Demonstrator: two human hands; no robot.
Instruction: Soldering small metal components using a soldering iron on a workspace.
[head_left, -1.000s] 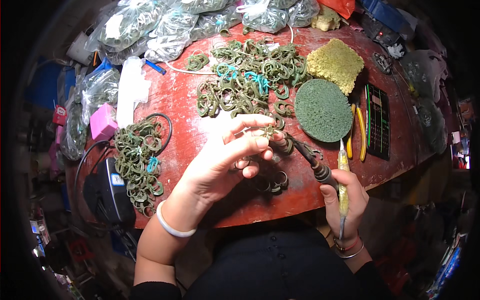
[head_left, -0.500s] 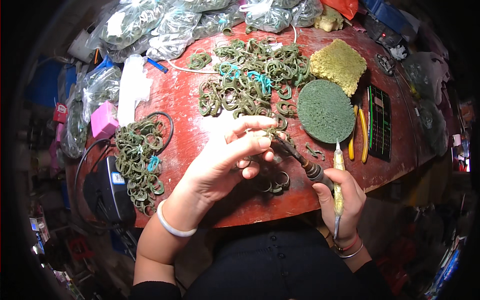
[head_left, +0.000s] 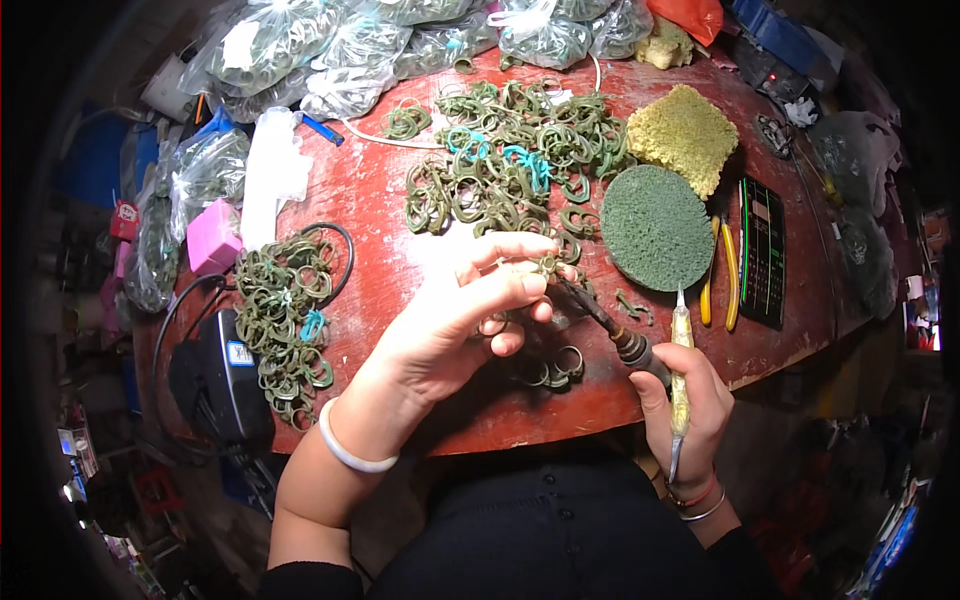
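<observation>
Between the thumb and fingers of my left hand (head_left: pixel 440 325) is a small dark-green ring (head_left: pixel 548 266), partly hidden by the fingertips. My right hand (head_left: pixel 695 405) grips a soldering iron (head_left: pixel 634 348) with a dark handle; its thin tip reaches up to the ring, though contact is hard to make out. The same hand also holds a slim carving tool (head_left: pixel 681 350) with a mottled yellow handle, point upward. A few loose rings (head_left: pixel 568 364) lie on the red table (head_left: pixel 480 425) under my hands. Beyond my fingers spreads a large pile of green rings (head_left: pixel 500 165), with some turquoise pieces in it.
Another ring heap (head_left: pixel 285 320) lies left, beside a black box (head_left: pixel 228 365) with cables. To the right are a round green pad (head_left: pixel 657 228), a yellow sponge (head_left: pixel 683 140), yellow-handled pliers (head_left: pixel 729 275) and a calculator (head_left: pixel 762 250). Filled plastic bags (head_left: pixel 365 55) line the back.
The whole view has shifted slightly, moving the scene a little right and down. Both hands keep the same grip, with the iron's tip still at the ring.
</observation>
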